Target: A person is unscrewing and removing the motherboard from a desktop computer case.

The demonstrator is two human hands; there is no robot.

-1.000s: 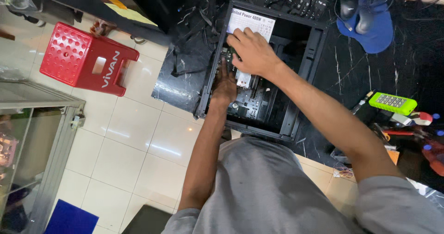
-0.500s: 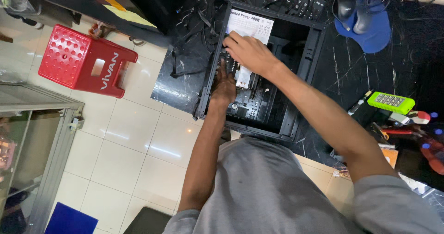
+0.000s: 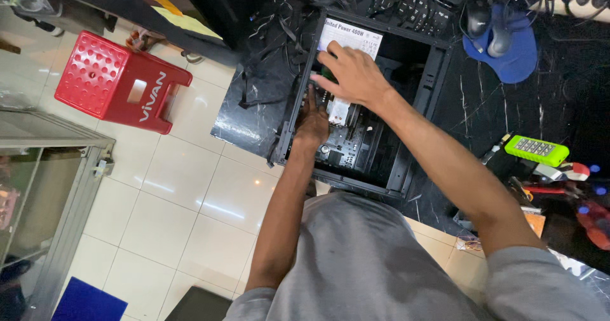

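Both hands inside open computer case [image 3: 419, 105] at surface's left edge: left hand [image 3: 312, 121] braces motherboard [image 3: 346, 143]; right hand [image 3: 352, 76] fingers curled, grip unclear.

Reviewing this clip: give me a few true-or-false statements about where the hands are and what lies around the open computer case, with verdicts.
1. Both hands are inside the open computer case. True.
2. The right hand holds the green calculator. False: it lies apart on the dark table.
3. A red plastic stool stands on the tiled floor. True.
4. The left hand rests on the blue mouse pad. False: it is at the case's left wall.
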